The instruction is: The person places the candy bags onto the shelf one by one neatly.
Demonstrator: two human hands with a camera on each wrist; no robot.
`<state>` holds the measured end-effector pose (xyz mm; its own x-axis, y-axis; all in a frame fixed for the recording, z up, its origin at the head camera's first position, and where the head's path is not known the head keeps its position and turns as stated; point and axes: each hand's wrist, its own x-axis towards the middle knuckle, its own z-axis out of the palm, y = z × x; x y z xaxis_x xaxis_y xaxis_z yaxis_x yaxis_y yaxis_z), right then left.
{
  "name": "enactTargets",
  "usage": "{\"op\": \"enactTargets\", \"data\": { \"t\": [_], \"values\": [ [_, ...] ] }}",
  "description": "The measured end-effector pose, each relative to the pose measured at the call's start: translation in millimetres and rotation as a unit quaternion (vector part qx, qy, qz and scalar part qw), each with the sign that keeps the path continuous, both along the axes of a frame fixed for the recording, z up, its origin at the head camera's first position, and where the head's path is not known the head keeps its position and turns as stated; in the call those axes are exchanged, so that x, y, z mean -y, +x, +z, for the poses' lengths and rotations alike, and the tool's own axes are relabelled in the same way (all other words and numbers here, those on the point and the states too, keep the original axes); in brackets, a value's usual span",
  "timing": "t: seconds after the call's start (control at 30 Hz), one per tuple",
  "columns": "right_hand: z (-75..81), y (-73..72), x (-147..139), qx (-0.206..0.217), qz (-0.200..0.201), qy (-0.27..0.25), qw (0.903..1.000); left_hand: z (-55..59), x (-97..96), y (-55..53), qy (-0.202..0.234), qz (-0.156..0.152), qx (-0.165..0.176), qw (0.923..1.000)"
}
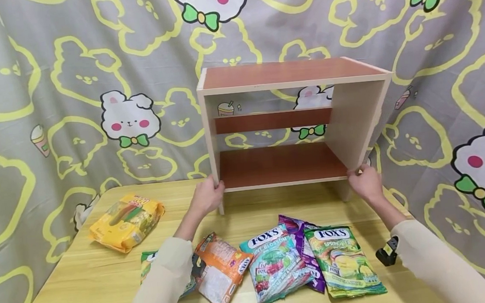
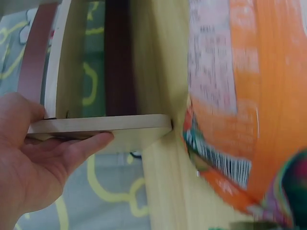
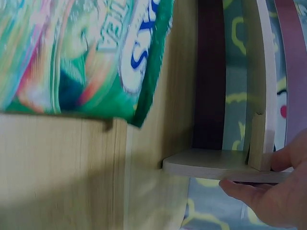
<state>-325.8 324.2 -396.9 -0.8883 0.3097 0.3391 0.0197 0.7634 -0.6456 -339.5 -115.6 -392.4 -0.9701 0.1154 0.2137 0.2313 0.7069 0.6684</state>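
Note:
A small wooden shelf (image 1: 278, 165) with a reddish-brown top and boards and pale side panels stands at the back of the table. My left hand (image 1: 207, 196) grips its left side panel near the lower board; in the left wrist view the thumb is inside and the fingers (image 2: 91, 146) lie along the outer face. On the other side my right hand (image 1: 365, 182) grips the right panel at the same height, its fingers (image 3: 240, 189) against the outside. Whether the shelf's feet bear fully on the table is hard to tell.
In front of the shelf lie several candy bags: an orange one (image 1: 222, 271), a teal one (image 1: 276, 264), a purple one (image 1: 313, 265) and a green one (image 1: 343, 260). A yellow bag (image 1: 129, 221) sits at the left. Beside my right sleeve is a small black object (image 1: 387, 252). Patterned curtain (image 1: 82, 151) hangs behind.

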Motion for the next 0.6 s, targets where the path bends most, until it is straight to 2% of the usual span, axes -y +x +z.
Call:
{"op": "enactTargets", "data": {
  "t": [0.23,0.37,0.6],
  "values": [
    [-0.2,-1.8,26,-0.023,0.02,0.013,0.9995,-0.4,31.5,-1.8,0.001,0.007,-0.003,1.0],
    [-1.1,-1.7,40,-0.027,0.034,0.019,0.9989,-1.1,48.3,-2.4,0.0,0.019,0.005,0.9998],
    [-3.7,-0.6,60,-0.032,0.057,0.019,0.9977,-0.6,70.1,-0.6,0.011,0.023,0.019,0.9995]
  ]
}}
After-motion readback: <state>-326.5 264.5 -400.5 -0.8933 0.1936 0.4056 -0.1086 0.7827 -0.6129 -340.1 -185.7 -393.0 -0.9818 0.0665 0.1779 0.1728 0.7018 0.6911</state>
